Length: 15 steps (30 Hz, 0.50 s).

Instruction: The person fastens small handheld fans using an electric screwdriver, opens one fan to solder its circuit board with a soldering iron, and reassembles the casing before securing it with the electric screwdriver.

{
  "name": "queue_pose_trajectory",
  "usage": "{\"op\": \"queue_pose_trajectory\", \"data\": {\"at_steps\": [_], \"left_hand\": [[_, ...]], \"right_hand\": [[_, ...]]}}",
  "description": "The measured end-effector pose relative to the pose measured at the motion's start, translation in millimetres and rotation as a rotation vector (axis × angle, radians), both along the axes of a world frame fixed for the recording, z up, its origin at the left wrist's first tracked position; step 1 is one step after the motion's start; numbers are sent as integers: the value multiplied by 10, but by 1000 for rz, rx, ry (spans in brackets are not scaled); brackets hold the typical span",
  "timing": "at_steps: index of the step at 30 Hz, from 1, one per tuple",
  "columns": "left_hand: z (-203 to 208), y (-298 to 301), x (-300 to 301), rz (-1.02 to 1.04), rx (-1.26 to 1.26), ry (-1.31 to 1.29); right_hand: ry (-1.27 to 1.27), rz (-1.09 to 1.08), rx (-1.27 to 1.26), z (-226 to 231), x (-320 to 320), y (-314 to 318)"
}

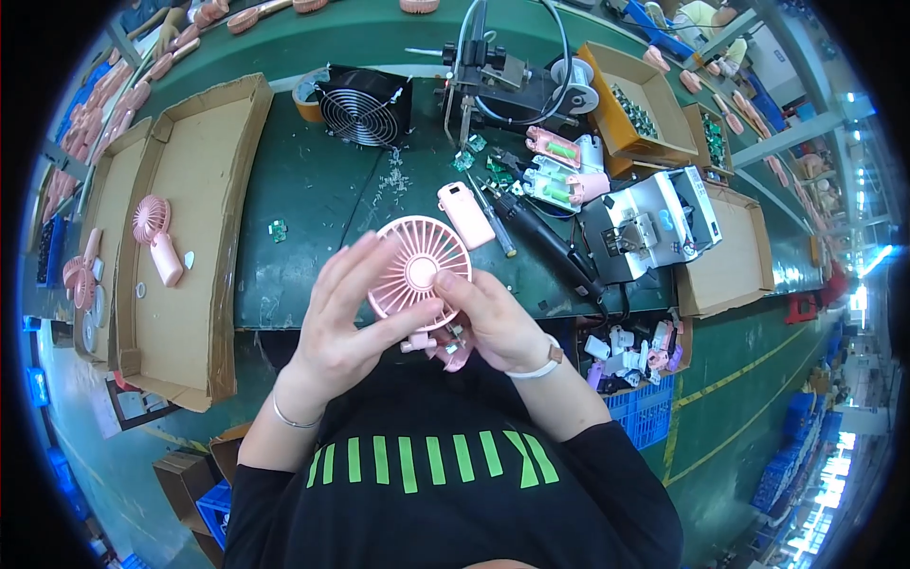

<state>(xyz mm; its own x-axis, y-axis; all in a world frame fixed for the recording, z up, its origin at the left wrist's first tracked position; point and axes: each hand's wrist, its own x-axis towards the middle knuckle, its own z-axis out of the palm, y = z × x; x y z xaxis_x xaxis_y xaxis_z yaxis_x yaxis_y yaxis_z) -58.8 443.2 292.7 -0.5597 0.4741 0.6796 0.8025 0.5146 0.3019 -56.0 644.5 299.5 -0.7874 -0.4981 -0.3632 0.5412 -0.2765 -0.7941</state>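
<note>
Close to my body, above the bench's near edge, is a pink handheld fan (417,251) with its round grille facing up. Below the grille its handle looks opened, with small inner parts (453,334) showing. My right hand (498,322) grips the fan from the right, its thumb pressed near the hub. Around the left rim curves my left hand (346,308), long fingers at the upper left and thumb across the lower grille. A loose pink handle cover (465,214) lies just beyond the fan, beside a thin pen-like tool (493,220) and a black electric screwdriver (550,242).
Cardboard trays (190,218) at left hold finished-looking pink fans (156,237). A black cooling fan (365,109) and a soldering stand with wire spool (512,81) stand behind. At right are opened housings (559,166), a white-and-black fixture (654,223), circuit-board boxes (640,100) and a parts bin (630,356).
</note>
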Motion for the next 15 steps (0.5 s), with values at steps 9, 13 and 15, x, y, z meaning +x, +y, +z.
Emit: {"op": "queue_pose_trajectory", "data": {"at_steps": [9, 13, 15], "left_hand": [[-473, 349, 208, -605, 1219, -1477], [-499, 393, 182, -317, 1173, -1690], [-476, 375, 148, -317, 1202, -1731]], "right_hand": [[376, -357, -407, -64, 16, -198], [689, -484, -145, -176, -11, -43], [657, -454, -211, -204, -123, 35]]}}
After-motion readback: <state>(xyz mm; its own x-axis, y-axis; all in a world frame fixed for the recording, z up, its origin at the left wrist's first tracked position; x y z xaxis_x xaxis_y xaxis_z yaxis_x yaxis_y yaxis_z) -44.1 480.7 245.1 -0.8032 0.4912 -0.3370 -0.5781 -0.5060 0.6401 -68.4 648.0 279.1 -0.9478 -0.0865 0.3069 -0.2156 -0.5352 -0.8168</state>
